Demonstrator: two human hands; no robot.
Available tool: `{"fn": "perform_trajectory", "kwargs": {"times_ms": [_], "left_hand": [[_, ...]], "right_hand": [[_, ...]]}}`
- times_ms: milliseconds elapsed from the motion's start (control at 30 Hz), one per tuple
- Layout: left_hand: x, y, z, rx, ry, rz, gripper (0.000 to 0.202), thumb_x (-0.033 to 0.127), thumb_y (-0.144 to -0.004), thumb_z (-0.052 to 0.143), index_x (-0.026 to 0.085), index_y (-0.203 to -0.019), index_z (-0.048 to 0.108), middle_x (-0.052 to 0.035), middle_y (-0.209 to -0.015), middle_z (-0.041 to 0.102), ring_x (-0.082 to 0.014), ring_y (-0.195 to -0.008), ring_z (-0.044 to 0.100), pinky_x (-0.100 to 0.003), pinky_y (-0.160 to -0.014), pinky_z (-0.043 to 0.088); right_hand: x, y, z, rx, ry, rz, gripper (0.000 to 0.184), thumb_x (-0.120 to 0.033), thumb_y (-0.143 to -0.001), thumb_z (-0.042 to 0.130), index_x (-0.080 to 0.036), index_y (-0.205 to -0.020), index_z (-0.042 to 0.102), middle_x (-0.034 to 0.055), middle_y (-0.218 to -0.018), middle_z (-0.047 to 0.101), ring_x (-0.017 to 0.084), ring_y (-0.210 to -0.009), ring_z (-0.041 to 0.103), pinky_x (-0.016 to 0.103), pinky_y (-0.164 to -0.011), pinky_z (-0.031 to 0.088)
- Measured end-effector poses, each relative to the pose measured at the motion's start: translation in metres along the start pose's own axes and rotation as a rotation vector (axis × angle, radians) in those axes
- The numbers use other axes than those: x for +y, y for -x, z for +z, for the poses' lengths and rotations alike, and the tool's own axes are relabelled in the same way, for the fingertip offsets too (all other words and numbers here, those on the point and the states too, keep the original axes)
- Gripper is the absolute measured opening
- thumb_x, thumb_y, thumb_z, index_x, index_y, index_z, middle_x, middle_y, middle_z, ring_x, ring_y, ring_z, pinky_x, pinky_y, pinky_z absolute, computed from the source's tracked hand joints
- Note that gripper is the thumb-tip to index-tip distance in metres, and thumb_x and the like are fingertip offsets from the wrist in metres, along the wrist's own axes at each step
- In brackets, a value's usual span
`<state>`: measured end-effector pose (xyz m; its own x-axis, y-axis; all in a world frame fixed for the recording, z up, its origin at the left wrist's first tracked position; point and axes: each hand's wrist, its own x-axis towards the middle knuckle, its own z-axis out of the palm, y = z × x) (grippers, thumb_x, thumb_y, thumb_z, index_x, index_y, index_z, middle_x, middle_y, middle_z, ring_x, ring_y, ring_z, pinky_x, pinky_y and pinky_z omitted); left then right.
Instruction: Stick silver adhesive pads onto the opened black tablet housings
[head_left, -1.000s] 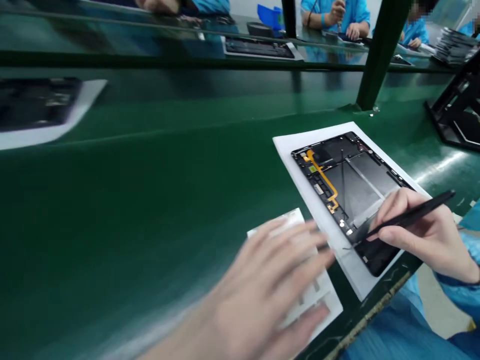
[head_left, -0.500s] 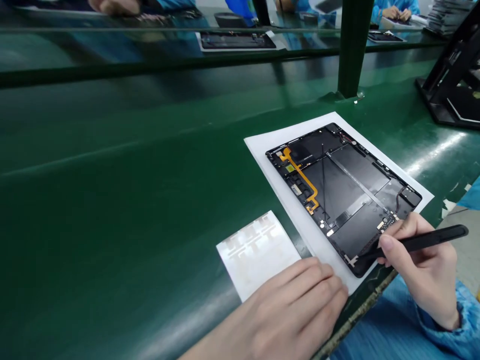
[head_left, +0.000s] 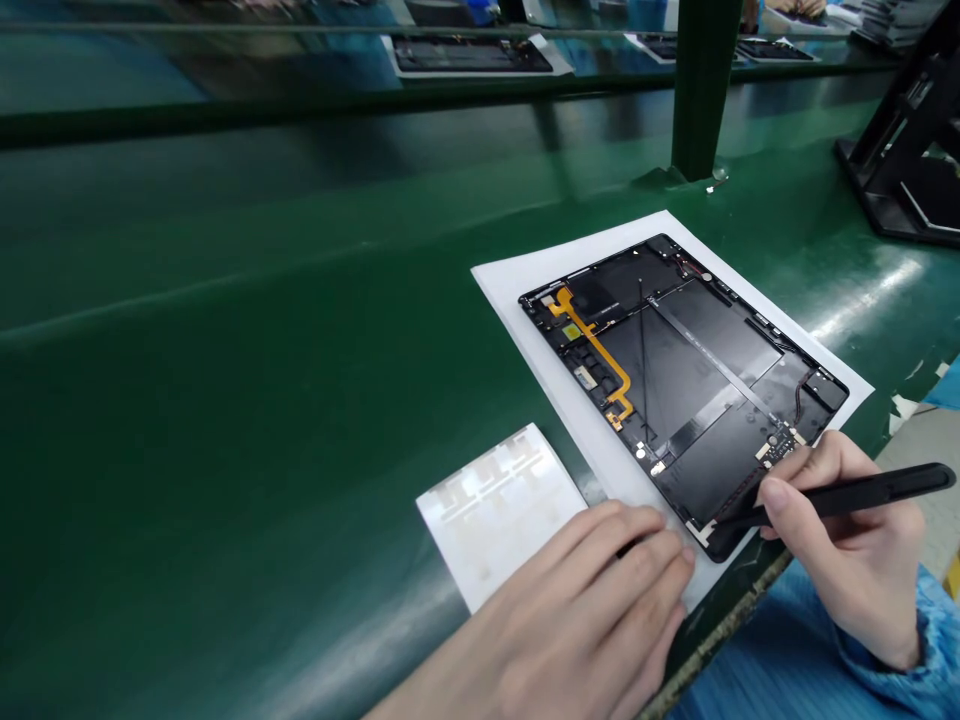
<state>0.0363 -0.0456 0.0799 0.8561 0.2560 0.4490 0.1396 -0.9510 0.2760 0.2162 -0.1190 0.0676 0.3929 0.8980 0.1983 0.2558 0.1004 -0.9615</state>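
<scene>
An opened tablet, back cover off with an orange flex cable inside, lies on a white sheet on the green bench. My right hand is closed on black tweezers whose tip touches the tablet's near corner. My left hand lies flat with fingers stretched out, fingertips on the white sheet's near edge beside that corner. A white backing sheet with pale stickers lies just left of my left hand, partly under it.
A green post stands behind the tablet. A black stand is at the far right. Other tablets on white sheets lie on the far bench. The bench's front edge runs under my hands.
My left hand has come off the sticker sheet and settled flat at the white sheet's near edge. The view has dropped lower. The tweezers stay at the tablet's near corner.
</scene>
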Motion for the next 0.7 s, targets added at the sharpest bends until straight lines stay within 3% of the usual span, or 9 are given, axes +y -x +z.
{"fn": "perform_trajectory", "kwargs": {"times_ms": [367, 500, 700], "left_hand": [[0.001, 0.006, 0.008, 0.049, -0.037, 0.025, 0.038, 0.007, -0.097, 0.034, 0.01, -0.086, 0.07, -0.0066, -0.087, 0.072, -0.02, -0.085, 0.064, -0.033, -0.086, 0.055], [0.0, 0.004, 0.001, -0.011, -0.004, -0.009, 0.029, 0.01, -0.097, 0.04, 0.009, -0.098, 0.069, -0.0069, -0.091, 0.072, -0.0207, -0.09, 0.063, -0.032, -0.086, 0.056], [0.001, -0.002, 0.0, -0.038, 0.056, -0.059, 0.034, 0.009, -0.098, 0.033, 0.008, -0.102, 0.067, -0.008, -0.087, 0.069, -0.0223, -0.089, 0.062, -0.032, -0.077, 0.058]], "right_hand": [[0.003, 0.001, 0.002, 0.036, -0.034, -0.054, 0.024, -0.023, -0.089, 0.063, -0.023, -0.068, 0.05, -0.0028, -0.061, 0.055, 0.013, -0.054, 0.053, 0.023, -0.047, 0.046], [0.004, 0.0, 0.002, 0.036, -0.041, -0.064, 0.024, -0.022, -0.088, 0.063, -0.023, -0.068, 0.051, -0.0025, -0.061, 0.055, 0.012, -0.054, 0.053, 0.023, -0.048, 0.046], [0.002, 0.0, 0.001, 0.014, -0.044, -0.035, 0.024, -0.024, -0.088, 0.063, -0.023, -0.068, 0.051, -0.0028, -0.061, 0.054, 0.013, -0.054, 0.052, 0.024, -0.049, 0.045]]}}
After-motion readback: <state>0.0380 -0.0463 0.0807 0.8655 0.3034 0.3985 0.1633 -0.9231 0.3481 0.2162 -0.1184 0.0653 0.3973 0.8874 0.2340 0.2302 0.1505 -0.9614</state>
